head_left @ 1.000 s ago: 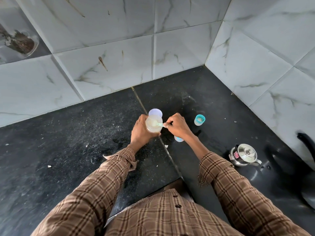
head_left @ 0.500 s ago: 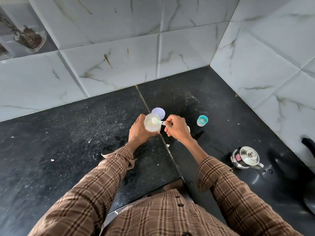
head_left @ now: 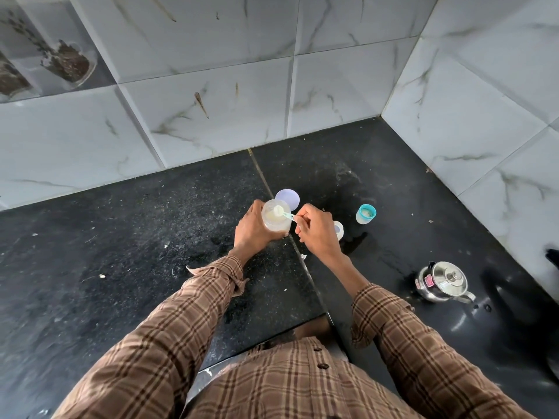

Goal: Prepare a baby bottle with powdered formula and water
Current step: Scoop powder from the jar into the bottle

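Just above frame centre, on the black counter, my left hand wraps its fingers around the bottle while my right hand pinches the scoop over its mouth. I'd tip slowly, keeping the bottle upright and the powder inside the rim.

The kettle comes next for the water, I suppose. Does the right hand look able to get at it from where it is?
Probably yes. The kettle stands alone on the counter to the right, nothing between. But the right hand holds the scoop, so that goes first.
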